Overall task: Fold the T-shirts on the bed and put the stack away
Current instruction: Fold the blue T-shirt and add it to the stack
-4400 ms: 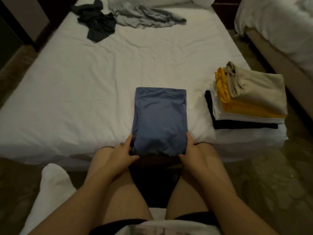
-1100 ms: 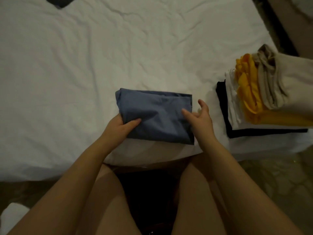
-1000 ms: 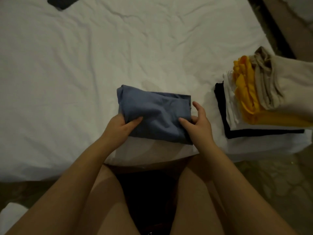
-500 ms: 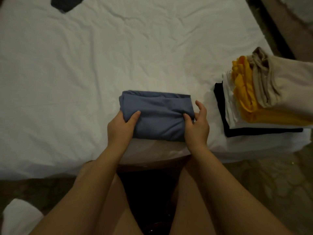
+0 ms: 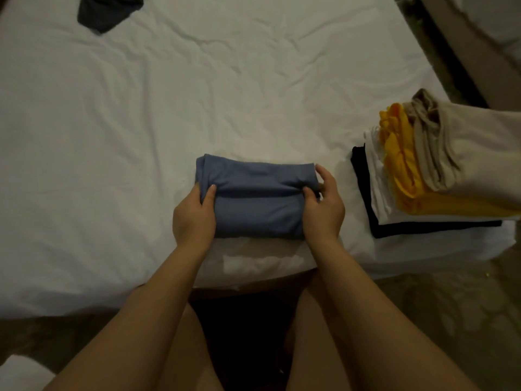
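1. Blue shirt (image 5: 258, 196) – folded small, lies mid-frame on the white bed (image 5: 112, 136), near its front edge.
2. L hand (image 5: 194, 218) grips its left end, thumb on top.
3. R hand (image 5: 324, 206) pinches its right end.
4. Stack (image 5: 439, 176) of folded shirts – right side of frame.
5. Dark cloth (image 5: 107, 9) – upper left.

One folded blue T-shirt (image 5: 258, 204), four stacked T-shirts (image 5: 476, 167), one dark crumpled garment (image 5: 105, 11), one white-sheeted bed (image 5: 127, 131).
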